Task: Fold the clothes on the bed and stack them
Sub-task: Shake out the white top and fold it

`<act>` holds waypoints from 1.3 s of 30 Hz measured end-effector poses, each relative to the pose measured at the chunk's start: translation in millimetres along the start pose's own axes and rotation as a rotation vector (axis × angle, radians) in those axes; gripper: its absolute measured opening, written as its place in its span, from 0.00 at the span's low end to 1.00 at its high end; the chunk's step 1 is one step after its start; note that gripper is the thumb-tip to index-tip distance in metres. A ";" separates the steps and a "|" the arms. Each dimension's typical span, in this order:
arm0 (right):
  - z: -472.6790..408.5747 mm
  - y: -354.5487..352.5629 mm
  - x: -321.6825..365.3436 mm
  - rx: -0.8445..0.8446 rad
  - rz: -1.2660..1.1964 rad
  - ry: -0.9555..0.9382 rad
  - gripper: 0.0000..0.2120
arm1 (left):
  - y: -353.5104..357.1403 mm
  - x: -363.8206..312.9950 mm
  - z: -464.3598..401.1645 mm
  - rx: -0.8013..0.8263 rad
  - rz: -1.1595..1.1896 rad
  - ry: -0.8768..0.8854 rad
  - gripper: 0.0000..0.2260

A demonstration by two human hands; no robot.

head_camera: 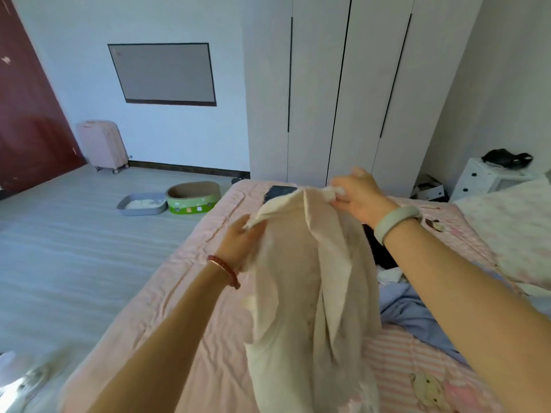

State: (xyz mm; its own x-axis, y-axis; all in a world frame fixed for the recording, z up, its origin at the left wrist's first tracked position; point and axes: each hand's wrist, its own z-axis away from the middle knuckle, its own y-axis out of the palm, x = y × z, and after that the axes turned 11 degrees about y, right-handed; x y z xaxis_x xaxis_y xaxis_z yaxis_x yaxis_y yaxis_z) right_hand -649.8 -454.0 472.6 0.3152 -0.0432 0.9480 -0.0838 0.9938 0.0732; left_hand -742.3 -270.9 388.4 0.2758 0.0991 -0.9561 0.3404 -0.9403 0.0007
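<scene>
Left hand [238, 236] and right hand [360, 195] each pinch the cream garment's [301, 281] top edge, hanging above pink bed [185, 293].

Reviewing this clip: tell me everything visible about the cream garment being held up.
The cream garment looks like thin, crinkled woven cloth, pale off-white with faint spots. It hangs lengthwise above the pink bed, unfolded, with a long flap or fold running down its right side. The left hand grips its upper left edge; the right hand pinches its top, higher and farther away. Its lower end runs out of the frame's bottom. A blue garment lies behind it on the bed.
</scene>
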 end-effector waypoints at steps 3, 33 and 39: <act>14.7 -3.4 -30.8 0.166 0.341 -0.056 0.23 | 0.0 -19.2 -10.8 0.201 -0.267 0.035 0.09; 55.3 -42.1 -30.8 -0.030 0.450 -0.673 0.09 | 16.2 -66.3 -21.3 0.119 -0.535 0.472 0.06; 88.8 -9.6 6.2 -0.178 0.315 -1.039 0.07 | -3.3 -99.3 -13.6 -0.256 -0.863 0.724 0.10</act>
State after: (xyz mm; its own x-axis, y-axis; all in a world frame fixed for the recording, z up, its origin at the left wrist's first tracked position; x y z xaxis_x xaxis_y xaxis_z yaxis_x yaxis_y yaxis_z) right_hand -731.0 -472.9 505.2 -0.6524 0.2329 0.7212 0.1428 0.9723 -0.1848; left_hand -758.6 -273.3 487.4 0.2854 0.9180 -0.2754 0.8159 -0.3835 -0.4326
